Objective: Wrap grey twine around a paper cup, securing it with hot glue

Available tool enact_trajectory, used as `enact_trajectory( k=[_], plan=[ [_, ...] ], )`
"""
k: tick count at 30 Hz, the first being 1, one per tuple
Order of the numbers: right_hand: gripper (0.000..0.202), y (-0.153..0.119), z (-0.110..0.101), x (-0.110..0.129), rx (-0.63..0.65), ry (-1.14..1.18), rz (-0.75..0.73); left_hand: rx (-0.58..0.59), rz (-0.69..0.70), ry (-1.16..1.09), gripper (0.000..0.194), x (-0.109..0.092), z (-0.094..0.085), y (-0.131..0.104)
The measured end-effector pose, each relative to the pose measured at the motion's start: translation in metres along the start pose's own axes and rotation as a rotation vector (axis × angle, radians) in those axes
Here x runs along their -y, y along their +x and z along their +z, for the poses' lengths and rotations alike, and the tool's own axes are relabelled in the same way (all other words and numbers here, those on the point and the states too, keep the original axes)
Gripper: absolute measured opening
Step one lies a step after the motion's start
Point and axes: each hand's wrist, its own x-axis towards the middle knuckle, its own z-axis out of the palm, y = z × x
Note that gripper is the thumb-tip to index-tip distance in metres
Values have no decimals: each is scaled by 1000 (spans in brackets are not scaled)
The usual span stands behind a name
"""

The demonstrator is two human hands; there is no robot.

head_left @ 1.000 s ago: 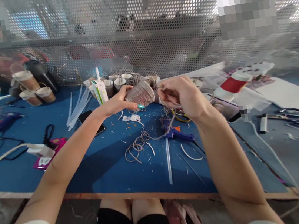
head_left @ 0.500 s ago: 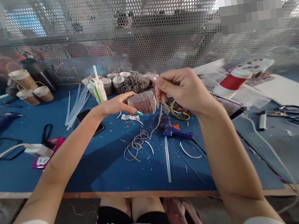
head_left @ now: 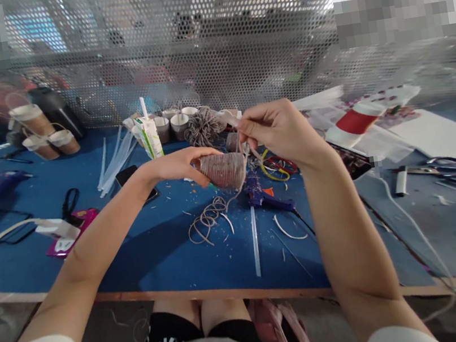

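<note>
My left hand (head_left: 182, 164) grips a small cup wrapped in grey-brown cord (head_left: 224, 170), which lies on its side above the table. Close by on the right, my right hand (head_left: 276, 129) is closed in a pinch on the cord by the cup's end. Loose coils of the cord (head_left: 209, 219) rest on the blue tabletop below. A blue glue gun (head_left: 273, 199) lies under my right hand, and a clear glue stick (head_left: 255, 241) points from it toward the table's front edge.
Behind the cup are a grey yarn bundle (head_left: 203, 128), several grey cups (head_left: 180, 125) and a drink carton (head_left: 149, 138). Clear glue sticks (head_left: 117, 162) and a phone (head_left: 129, 175) lie left. Scissors (head_left: 450, 169) lie right. A perforated metal screen (head_left: 211, 59) rises behind.
The cup has moved slightly right and down, and its right end has tilted downward. My left hand has turned with it, and my right hand stays nearly in place.
</note>
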Motion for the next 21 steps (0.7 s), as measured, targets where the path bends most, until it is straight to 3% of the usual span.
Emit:
enact_trajectory(
  k=[10, 15, 21],
  plan=[
    [39, 1, 6, -6, -5, 61, -7, -4, 41, 98, 63, -8, 5, 1],
    [44, -1, 5, 1, -27, 63, -34, 6, 34, 19, 63, -7, 4, 2],
    [42, 0, 0, -6, -68, 30, 3, 37, 54, -37, 63, -4, 5, 0]
  ],
)
